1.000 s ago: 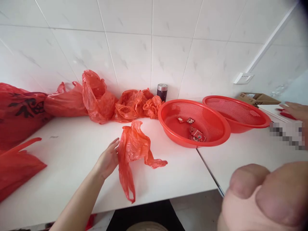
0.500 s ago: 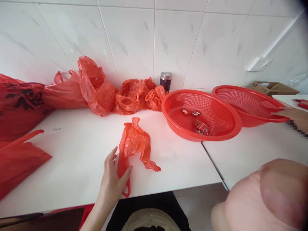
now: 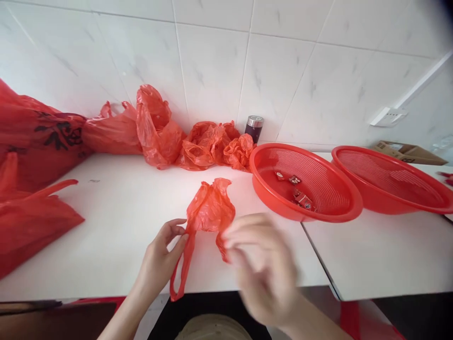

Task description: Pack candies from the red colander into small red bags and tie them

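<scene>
While the right hand is blurred, the left hand can be assessed: its thumb and fingertips meet at the left handle of a small, thin red bag, apparently pinching it. The right hand is at the bag's right side, fingers curled toward the thumb; whether it grips the plastic cannot be told. The hands are apart, with the bag between them.

The bag lies on the white table, body toward the far side, left loop reaching the near edge. This orientation appears to bring both handles to the person; contact at the sides, rather than the middle, probably keeps the limp film spread.

Crumpled red bags line the tiled wall, presumably to stay out of the hands' way. A large printed bag occupies the far left, and a flatter bag lies nearer. A dark flask stands by the wall, where a knock seems less likely.

To the right, the left basket contains several small packets; its raised wall likely stops them scattering. The right basket sits just beside it.
</scene>
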The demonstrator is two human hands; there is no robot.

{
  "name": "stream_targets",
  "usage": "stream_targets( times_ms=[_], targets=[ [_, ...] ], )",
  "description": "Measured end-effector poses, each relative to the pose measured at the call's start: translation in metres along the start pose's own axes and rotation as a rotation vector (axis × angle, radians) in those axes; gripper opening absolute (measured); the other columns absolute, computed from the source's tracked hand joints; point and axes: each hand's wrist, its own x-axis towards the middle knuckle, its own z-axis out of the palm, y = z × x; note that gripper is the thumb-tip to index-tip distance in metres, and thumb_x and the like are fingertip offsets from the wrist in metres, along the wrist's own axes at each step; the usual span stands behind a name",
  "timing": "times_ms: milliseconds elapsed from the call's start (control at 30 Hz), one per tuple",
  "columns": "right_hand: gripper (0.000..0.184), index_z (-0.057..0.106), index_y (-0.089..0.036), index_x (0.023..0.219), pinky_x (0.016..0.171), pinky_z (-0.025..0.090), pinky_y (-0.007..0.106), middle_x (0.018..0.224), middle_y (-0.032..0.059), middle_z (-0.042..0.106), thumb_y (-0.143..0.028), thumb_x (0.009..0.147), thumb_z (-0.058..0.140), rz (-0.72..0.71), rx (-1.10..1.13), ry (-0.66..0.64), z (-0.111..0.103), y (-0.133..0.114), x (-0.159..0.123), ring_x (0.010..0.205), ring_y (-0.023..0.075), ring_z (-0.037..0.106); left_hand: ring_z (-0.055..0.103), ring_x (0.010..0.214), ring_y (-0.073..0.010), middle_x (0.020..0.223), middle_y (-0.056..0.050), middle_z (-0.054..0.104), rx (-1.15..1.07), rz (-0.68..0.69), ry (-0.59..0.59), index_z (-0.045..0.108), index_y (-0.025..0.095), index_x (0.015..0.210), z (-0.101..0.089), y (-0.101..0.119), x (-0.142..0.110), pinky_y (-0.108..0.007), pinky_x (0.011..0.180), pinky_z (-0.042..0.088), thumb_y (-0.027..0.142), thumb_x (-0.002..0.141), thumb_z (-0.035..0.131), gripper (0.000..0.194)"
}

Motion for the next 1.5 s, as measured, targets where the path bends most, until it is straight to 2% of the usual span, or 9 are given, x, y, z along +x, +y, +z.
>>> stream_targets(
  times_ms=[200,367,567,800,933,1033,1133,1200,1500],
  targets=[
    [0.022,0.062,-0.018,0.099,0.079,0.052,0.034,0.099,0.0080,0.064,-0.010,0.088,0.045,-0.112,-0.055,-0.051,0.077,0.049,0.016,0.091,0.0194,0.060,0.061,0.075,-0.0150,0.091,0.000,0.058,-0.278,0.008,-0.050,0.048,0.025,0.114,0.010,0.025,0.005,-0.027,0.066,0.050,0.042,0.085,0.060,0.036],
    [0.027,0.062,-0.018,0.100,0.100,0.039,0.048,0.105,0.0091,0.063,-0.006,0.087,0.041,-0.118,-0.215,-0.012,0.070,0.076,0.032,0.098,0.0225,0.057,0.061,0.072,-0.0146,0.092,0.000,0.057,-0.369,-0.023,-0.178,0.046,0.026,0.114,0.018,0.032,0.007,-0.025,0.062,0.048,0.042,0.085,0.061,0.037],
    [0.016,0.058,-0.019,0.103,0.082,0.045,0.037,0.098,0.0062,0.066,-0.022,0.091,0.047,-0.104,-0.075,-0.093,0.073,0.089,0.038,0.091,0.0209,0.059,0.054,0.069,-0.0120,0.079,0.001,0.056,-0.670,-0.126,-0.342,0.054,0.026,0.107,0.011,0.045,0.004,-0.022,0.063,0.045,0.035,0.083,0.066,0.028],
    [0.013,0.053,-0.020,0.081,0.068,0.040,0.031,0.078,0.0047,0.061,-0.019,0.088,0.042,-0.098,-0.214,0.058,0.054,0.090,0.043,0.074,0.0185,0.053,0.049,0.054,-0.0094,0.068,0.004,0.053,-0.777,-0.169,-0.002,0.054,0.024,0.088,-0.024,0.041,0.022,-0.018,0.049,0.042,0.034,0.070,0.075,0.029],
    [0.013,0.049,-0.021,0.085,0.055,0.034,0.025,0.069,-0.0001,0.059,-0.027,0.094,0.041,0.093,-0.270,0.104,0.027,0.084,0.052,0.060,0.0142,0.054,0.038,0.050,-0.0079,0.060,0.008,0.040,-0.550,0.004,0.328,0.054,0.024,0.087,-0.046,0.047,0.024,-0.015,0.049,0.042,0.031,0.071,0.074,0.027],
    [0.014,0.046,-0.022,0.086,0.049,0.027,0.023,0.061,-0.0035,0.057,-0.032,0.094,0.042,0.128,-0.345,0.084,0.021,0.072,0.057,0.052,0.0124,0.053,0.055,0.090,-0.0154,0.089,0.001,0.053,-0.241,0.422,0.598,0.054,0.029,0.097,-0.039,0.075,-0.003,-0.031,0.093,0.047,0.030,0.080,0.066,0.021],
    [0.013,0.044,-0.022,0.087,0.047,0.022,0.023,0.057,-0.0043,0.056,-0.032,0.095,0.040,0.135,-0.388,0.030,0.026,0.059,0.062,0.047,0.0125,0.051,0.038,0.130,-0.0317,0.133,-0.003,0.045,0.229,0.681,0.444,0.064,0.032,0.100,-0.012,0.094,-0.023,-0.051,0.113,0.025,0.035,0.076,0.070,0.026],
    [0.013,0.041,-0.023,0.089,0.046,0.023,0.023,0.058,-0.0045,0.055,-0.031,0.097,0.036,0.124,-0.339,-0.015,0.031,0.052,0.062,0.045,0.0127,0.050,0.023,0.139,-0.0405,0.149,-0.001,0.033,0.444,0.696,0.381,0.071,0.033,0.097,0.007,0.089,-0.015,-0.060,0.113,0.016,0.037,0.073,0.072,0.024],
    [0.014,0.035,-0.023,0.090,0.044,0.029,0.023,0.064,-0.0021,0.057,-0.032,0.099,0.030,0.186,-0.225,-0.073,0.033,0.061,0.048,0.047,0.0146,0.054,0.008,0.145,-0.0388,0.156,0.001,0.030,0.623,0.576,0.055,0.077,0.031,0.086,0.032,0.039,0.058,-0.064,0.111,-0.005,0.047,0.085,0.058,0.025]
  ],
)
